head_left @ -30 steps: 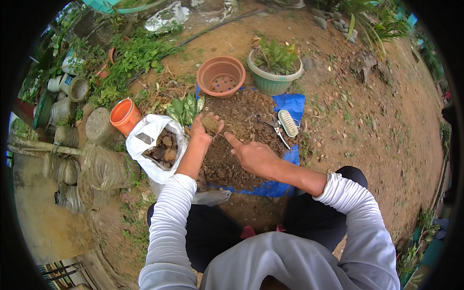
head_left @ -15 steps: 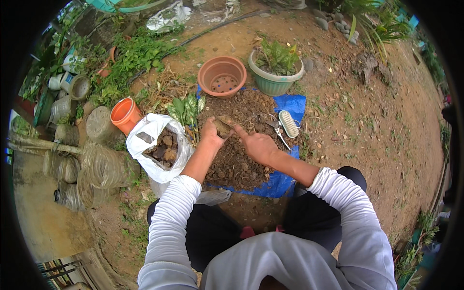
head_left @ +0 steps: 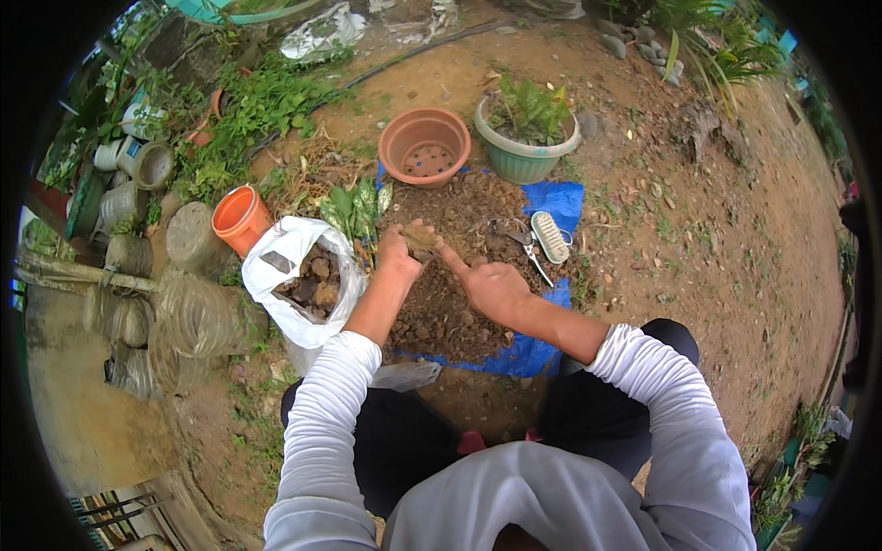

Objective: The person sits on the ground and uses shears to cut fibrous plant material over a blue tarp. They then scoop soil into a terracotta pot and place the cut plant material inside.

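My left hand (head_left: 399,250) is cupped around a brown, soil-coloured clump (head_left: 421,241), held above the heap of dark crumbly soil (head_left: 459,317). My right hand (head_left: 498,288) comes in from the right with its index finger stretched out to the clump's edge; its other fingers are curled, and I see nothing in them. The soil lies on a blue sheet (head_left: 542,356). To the right of the hands, white-handled pruning shears (head_left: 535,257) and a pale scrubbing brush (head_left: 549,238) rest side by side. Left of my left hand stands a white plastic bag (head_left: 266,292) with dark clods inside.
A brown pot with drainage holes (head_left: 424,129) and a green pot with a leafy plant (head_left: 527,161) stand beyond the soil. Cut variegated leaves (head_left: 354,209) lie near the bag. An orange bucket (head_left: 241,219) and several clear plastic-wrapped bundles (head_left: 204,317) are at left.
The right index finger is straighter, and that hand sits slightly lower. My left hand has tilted a little, showing more fingertips beyond the clump. The surroundings look the same.
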`<state>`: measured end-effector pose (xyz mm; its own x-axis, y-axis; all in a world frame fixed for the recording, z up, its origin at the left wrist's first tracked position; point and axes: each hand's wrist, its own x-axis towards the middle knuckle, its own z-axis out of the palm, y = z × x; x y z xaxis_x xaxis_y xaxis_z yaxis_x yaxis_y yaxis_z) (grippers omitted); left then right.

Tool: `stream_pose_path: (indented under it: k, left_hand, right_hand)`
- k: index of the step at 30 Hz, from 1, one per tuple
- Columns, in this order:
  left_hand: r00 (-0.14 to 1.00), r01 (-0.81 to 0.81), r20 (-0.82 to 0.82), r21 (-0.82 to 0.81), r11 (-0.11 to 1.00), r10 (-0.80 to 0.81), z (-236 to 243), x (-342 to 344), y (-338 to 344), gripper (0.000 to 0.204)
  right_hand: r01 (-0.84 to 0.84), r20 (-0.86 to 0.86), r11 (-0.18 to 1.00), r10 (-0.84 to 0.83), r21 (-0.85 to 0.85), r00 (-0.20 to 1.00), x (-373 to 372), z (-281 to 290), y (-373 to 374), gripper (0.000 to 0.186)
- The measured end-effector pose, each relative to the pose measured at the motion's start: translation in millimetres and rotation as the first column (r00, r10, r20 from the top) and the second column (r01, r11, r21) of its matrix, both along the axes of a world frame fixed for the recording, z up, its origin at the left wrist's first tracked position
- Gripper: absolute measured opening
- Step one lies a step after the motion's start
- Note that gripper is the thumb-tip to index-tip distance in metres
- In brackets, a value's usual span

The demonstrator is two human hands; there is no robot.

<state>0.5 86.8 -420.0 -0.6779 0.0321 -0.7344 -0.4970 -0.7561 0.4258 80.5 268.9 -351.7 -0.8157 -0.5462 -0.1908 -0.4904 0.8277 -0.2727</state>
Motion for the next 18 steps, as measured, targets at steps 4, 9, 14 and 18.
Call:
stream_pose_path:
  k: [4, 9, 14, 18]
  left_hand:
    - [1.0, -0.01, 0.02, -0.031, 0.999, 0.011, -0.8, 0.5, 7.4, 0.035]
    - [0.994, 0.106, -0.003, -0.12, 0.987, -0.107, 7.1, 5.7, 12.0, 0.029]
    - [0.97, 0.218, -0.083, -0.099, 0.971, -0.226, 11.8, 1.6, -0.2, 0.025]
    - [0.97, 0.22, -0.07, -0.143, 0.965, -0.232, 1.1, -2.2, -5.0, 0.025]
  right_hand:
    - [-0.02, -0.147, 0.993, 0.037, 0.116, 0.988, -6.3, -21.0, 3.0, 0.073]
    - [0.115, 0.164, 0.993, -0.109, -0.027, 0.98, -17.1, 4.2, 1.6, 0.062]
    - [0.196, 0.251, 0.979, -0.177, -0.05, 0.952, -22.9, 34.0, 9.3, 0.052]
    - [0.168, 0.24, 0.986, -0.159, -0.017, 0.958, -20.3, 40.3, 9.4, 0.051]
